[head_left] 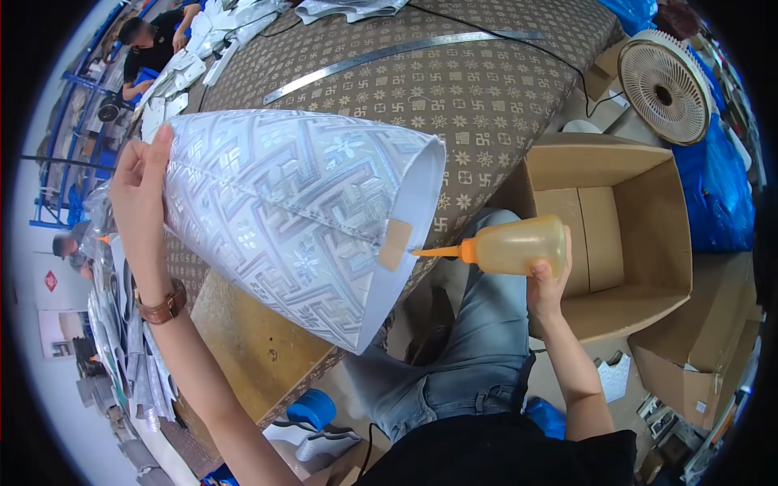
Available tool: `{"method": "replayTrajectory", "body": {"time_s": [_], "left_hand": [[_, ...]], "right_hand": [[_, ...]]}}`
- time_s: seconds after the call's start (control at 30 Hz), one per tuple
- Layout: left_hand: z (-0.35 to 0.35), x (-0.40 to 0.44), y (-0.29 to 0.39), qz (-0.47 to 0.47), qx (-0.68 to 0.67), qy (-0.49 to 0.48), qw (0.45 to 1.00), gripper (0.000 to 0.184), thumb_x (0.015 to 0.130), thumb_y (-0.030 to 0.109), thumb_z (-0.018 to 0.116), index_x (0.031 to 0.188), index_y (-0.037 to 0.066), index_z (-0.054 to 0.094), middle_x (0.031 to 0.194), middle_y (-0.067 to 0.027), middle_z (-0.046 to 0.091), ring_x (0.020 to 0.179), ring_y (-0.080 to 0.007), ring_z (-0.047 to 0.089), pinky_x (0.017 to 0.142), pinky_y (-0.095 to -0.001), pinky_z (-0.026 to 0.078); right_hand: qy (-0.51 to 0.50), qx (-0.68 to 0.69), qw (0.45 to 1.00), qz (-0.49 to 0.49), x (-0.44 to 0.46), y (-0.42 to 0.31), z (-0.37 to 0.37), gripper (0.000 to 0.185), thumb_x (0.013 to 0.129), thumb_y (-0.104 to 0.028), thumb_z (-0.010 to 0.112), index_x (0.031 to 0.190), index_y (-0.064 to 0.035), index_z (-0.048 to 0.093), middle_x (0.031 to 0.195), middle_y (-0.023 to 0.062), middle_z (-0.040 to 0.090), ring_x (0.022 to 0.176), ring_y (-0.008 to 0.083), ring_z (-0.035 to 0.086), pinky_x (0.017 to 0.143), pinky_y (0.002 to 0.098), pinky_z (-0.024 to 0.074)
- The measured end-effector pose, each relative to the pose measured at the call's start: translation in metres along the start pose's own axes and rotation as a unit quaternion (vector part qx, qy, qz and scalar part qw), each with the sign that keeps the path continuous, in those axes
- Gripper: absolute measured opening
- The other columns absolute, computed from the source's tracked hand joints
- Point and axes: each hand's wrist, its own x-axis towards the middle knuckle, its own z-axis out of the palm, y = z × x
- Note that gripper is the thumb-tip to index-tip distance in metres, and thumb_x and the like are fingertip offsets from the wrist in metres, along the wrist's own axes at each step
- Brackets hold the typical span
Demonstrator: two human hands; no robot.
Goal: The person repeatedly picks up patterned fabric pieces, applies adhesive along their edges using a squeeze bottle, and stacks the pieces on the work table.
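Note:
A white and silver patterned fabric cone, open at its wide right end, lies tilted across the middle of the view. My left hand grips its narrow upper left end, thumb on the outside. A tan patch sits at the wide rim, at the end of a seam. In my right hand is a squeeze bottle of yellowish liquid, held on its side. Its orange nozzle points left, with the tip at the rim just beside the patch.
A patterned brown cloth covers the table, where a metal ruler lies. An open cardboard box stands at the right, below a fan. Blue tape is near my legs. Another person sits at upper left.

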Motion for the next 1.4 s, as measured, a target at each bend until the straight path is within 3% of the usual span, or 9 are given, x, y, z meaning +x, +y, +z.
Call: {"method": "replayTrajectory", "body": {"time_s": [0.27, 0.4, 0.5, 0.53, 0.8, 1.03, 1.17, 1.3, 1.4], "left_hand": [[-0.001, -0.013, 0.013, -0.063, -0.041, -0.018, 0.997, 0.038, 0.086, 0.032, 0.067, 0.105, 0.000, 0.061, 0.080, -0.0001, 0.061, 0.070, -0.0048, 0.052, 0.065, -0.0166, 0.037], [-0.020, -0.013, 0.007, -0.111, -0.093, -0.124, 0.982, 0.054, 0.085, 0.028, 0.067, 0.124, -0.005, 0.052, 0.100, -0.0082, 0.064, 0.093, -0.0119, 0.059, 0.084, -0.0225, 0.043], [-0.035, -0.034, -0.002, -0.069, -0.243, -0.064, 0.966, 0.056, 0.085, 0.023, 0.064, 0.129, -0.007, 0.046, 0.118, -0.0130, 0.058, 0.107, -0.0171, 0.055, 0.095, -0.0291, 0.041], [-0.037, -0.049, -0.003, -0.070, -0.300, -0.037, 0.951, 0.056, 0.086, 0.022, 0.062, 0.131, -0.006, 0.044, 0.123, -0.0135, 0.055, 0.108, -0.0183, 0.055, 0.096, -0.0305, 0.041], [-0.043, -0.162, -0.111, -0.250, -0.323, -0.086, 0.909, 0.050, 0.091, 0.024, 0.059, 0.130, -0.004, 0.045, 0.124, -0.0122, 0.056, 0.109, -0.0194, 0.056, 0.096, -0.0324, 0.043], [-0.037, -0.184, -0.124, -0.321, -0.315, -0.076, 0.890, 0.041, 0.094, 0.015, 0.054, 0.129, -0.005, 0.045, 0.122, -0.0127, 0.058, 0.102, -0.0178, 0.061, 0.086, -0.0290, 0.049], [-0.034, -0.183, -0.120, -0.321, -0.334, -0.066, 0.884, 0.036, 0.092, 0.013, 0.059, 0.122, -0.004, 0.052, 0.116, -0.0114, 0.061, 0.097, -0.0155, 0.061, 0.084, -0.0283, 0.049], [-0.035, -0.186, -0.125, -0.314, -0.307, -0.079, 0.895, 0.038, 0.093, 0.014, 0.055, 0.126, -0.004, 0.048, 0.119, -0.0118, 0.060, 0.100, -0.0173, 0.061, 0.085, -0.0295, 0.050], [-0.033, -0.188, -0.128, -0.318, -0.316, -0.071, 0.891, 0.036, 0.093, 0.013, 0.055, 0.125, -0.004, 0.049, 0.119, -0.0118, 0.060, 0.100, -0.0172, 0.062, 0.084, -0.0292, 0.051]], "right_hand": [[-0.001, -0.008, 1.000, 0.020, -0.014, 0.020, -0.005, 0.071, 0.076, -0.049, 0.074, 0.117, -0.0008, 0.042, 0.107, 0.0060, 0.050, 0.099, 0.0135, 0.051, 0.088, 0.0290, 0.0418], [0.001, 0.000, 0.999, 0.047, -0.026, 0.018, 0.010, 0.065, 0.081, -0.048, 0.067, 0.120, -0.0014, 0.043, 0.110, 0.0086, 0.054, 0.095, 0.0161, 0.055, 0.082, 0.0304, 0.0462], [-0.049, 0.219, 0.935, 0.275, -0.024, 0.002, 0.014, 0.061, 0.086, -0.050, 0.059, 0.121, -0.0020, 0.045, 0.106, 0.0115, 0.059, 0.084, 0.0200, 0.060, 0.071, 0.0321, 0.0504], [-0.047, 0.220, 0.935, 0.273, -0.020, -0.001, 0.014, 0.061, 0.086, -0.050, 0.059, 0.121, -0.0020, 0.045, 0.106, 0.0115, 0.059, 0.084, 0.0200, 0.060, 0.071, 0.0321, 0.0504], [0.063, 0.138, 0.983, 0.107, 0.028, -0.011, 0.000, 0.056, 0.088, -0.049, 0.057, 0.115, -0.0018, 0.049, 0.092, 0.0119, 0.062, 0.069, 0.0218, 0.061, 0.060, 0.0335, 0.0499], [0.085, -0.006, 0.994, -0.066, 0.039, -0.010, -0.008, 0.056, 0.085, -0.045, 0.063, 0.113, 0.0002, 0.048, 0.106, 0.0094, 0.055, 0.093, 0.0168, 0.056, 0.080, 0.0306, 0.0459], [0.066, -0.058, 0.984, -0.157, 0.036, -0.015, -0.007, 0.056, 0.080, -0.042, 0.070, 0.109, -0.0014, 0.044, 0.094, 0.0044, 0.048, 0.089, 0.0111, 0.047, 0.079, 0.0264, 0.0412], [0.047, -0.126, 0.981, -0.137, 0.026, -0.009, -0.011, 0.058, 0.083, -0.046, 0.067, 0.113, -0.0014, 0.046, 0.101, 0.0051, 0.050, 0.097, 0.0142, 0.049, 0.088, 0.0306, 0.0394], [0.028, -0.086, 0.994, -0.062, 0.016, -0.006, -0.010, 0.056, 0.084, -0.044, 0.066, 0.114, -0.0018, 0.046, 0.101, 0.0065, 0.052, 0.095, 0.0153, 0.052, 0.083, 0.0311, 0.0436]]}}
